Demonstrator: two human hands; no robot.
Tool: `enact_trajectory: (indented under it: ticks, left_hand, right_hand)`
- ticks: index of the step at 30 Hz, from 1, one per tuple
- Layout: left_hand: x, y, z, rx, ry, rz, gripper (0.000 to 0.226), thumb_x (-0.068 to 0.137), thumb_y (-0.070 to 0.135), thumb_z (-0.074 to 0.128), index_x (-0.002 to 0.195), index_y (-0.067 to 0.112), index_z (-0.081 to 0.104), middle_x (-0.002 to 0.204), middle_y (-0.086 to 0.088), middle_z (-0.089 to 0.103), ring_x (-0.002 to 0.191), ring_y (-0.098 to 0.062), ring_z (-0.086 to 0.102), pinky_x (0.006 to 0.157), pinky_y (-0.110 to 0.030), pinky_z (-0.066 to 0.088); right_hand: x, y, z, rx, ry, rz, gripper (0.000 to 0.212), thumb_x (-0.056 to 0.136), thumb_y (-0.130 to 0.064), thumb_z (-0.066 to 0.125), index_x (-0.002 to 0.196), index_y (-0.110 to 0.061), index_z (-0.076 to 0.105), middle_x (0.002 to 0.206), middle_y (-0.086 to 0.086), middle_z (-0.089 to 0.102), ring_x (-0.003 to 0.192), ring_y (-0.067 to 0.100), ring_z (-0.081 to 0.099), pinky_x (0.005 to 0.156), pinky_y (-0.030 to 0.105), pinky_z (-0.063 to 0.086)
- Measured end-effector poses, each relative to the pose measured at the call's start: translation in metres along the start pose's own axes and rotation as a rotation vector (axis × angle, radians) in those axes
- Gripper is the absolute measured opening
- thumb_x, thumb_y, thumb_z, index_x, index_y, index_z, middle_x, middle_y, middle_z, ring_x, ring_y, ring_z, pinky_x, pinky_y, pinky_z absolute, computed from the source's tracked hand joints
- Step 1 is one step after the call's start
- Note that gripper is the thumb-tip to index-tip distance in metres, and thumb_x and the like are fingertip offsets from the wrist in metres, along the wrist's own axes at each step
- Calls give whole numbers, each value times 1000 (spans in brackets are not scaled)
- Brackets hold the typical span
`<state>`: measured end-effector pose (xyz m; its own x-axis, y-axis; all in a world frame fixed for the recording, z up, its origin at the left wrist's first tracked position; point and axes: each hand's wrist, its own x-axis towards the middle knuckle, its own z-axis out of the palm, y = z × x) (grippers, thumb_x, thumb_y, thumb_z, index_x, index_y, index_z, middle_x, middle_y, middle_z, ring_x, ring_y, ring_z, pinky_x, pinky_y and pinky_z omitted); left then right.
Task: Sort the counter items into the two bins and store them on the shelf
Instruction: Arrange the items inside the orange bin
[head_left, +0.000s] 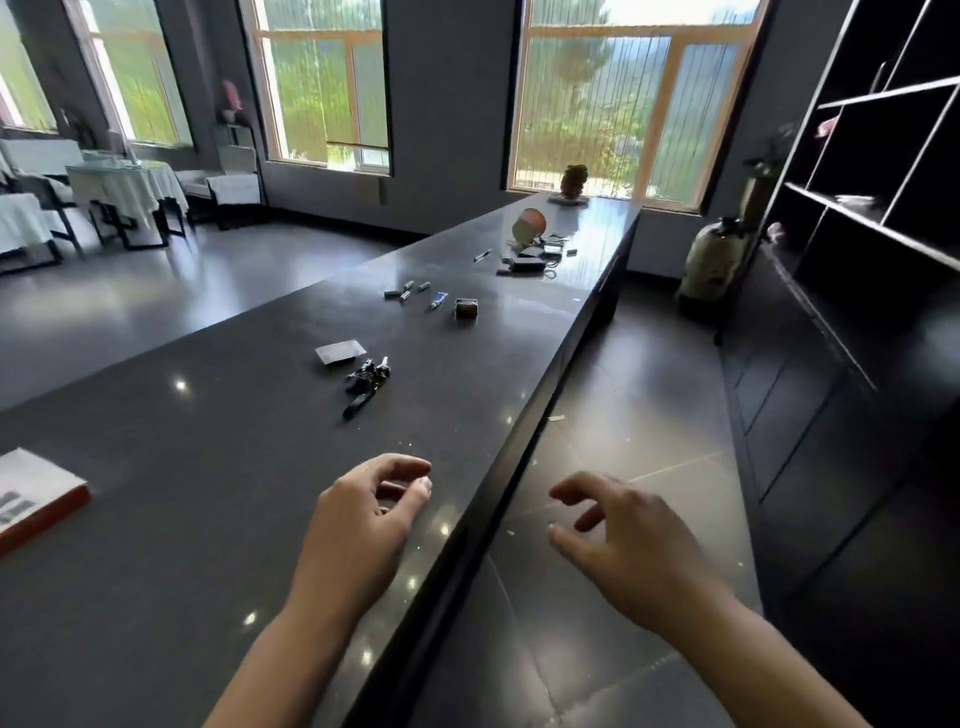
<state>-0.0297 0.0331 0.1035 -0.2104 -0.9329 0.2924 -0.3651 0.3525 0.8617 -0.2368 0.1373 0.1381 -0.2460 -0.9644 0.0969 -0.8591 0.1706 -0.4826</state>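
Left hand (366, 512) over the near counter (156, 467) edge, fingers loosely curled, thumb and forefinger close together, holding nothing. Cannot tell if it touches the surface. Right hand (618, 535) off the counter, out over the floor (649, 415), fingers loosely spread and bent, empty.

Items all lie ahead of the left hand, none within its grasp:
- keys (366, 382) on a dark strap, nearest, well apart from the hand, straight ahead
- flat grey card (338, 352) just beyond the keys, to their left, nearly touching
- further up: batteries (408, 291) in a loose cluster, small blue-and-white tube (439, 300) beside them, small brown box (466, 308) to the right of the tube
- far end: pen (482, 255), then a heap of dark gadgets and cables (530, 257), details too small to tell; round pinkish tin (529, 226) tipped on its side just behind the heap
- brown ornament (573, 182) on a plate at the far end by the window

White book with red edge (36, 493) at the left edge of the counter, well apart from the left hand.

Dark shelf (883, 171) unit to the right, across the floor from the right hand.
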Motion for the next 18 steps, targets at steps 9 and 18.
enact_trajectory:
  ticks: [9, 18]
  left_hand:
    - [135, -24, 66, 46, -113, -6, 11, 84, 25, 68, 86, 35, 69, 83, 30, 67, 75, 6, 63, 60, -7, 44]
    - [233, -38, 159, 83, -59, -86, 11, 83, 24, 68, 85, 35, 69, 82, 31, 66, 75, 8, 62, 60, -6, 43]
  right_hand:
    - [125, 55, -3, 0, -30, 118, 26, 87, -51, 58, 112, -44, 53, 85, -31, 48, 75, -10, 52, 65, 10, 41]
    - [256, 138, -19, 24, -53, 49, 26, 85, -51, 61, 110, -45, 56, 83, -27, 53, 73, -13, 51, 60, 9, 39]
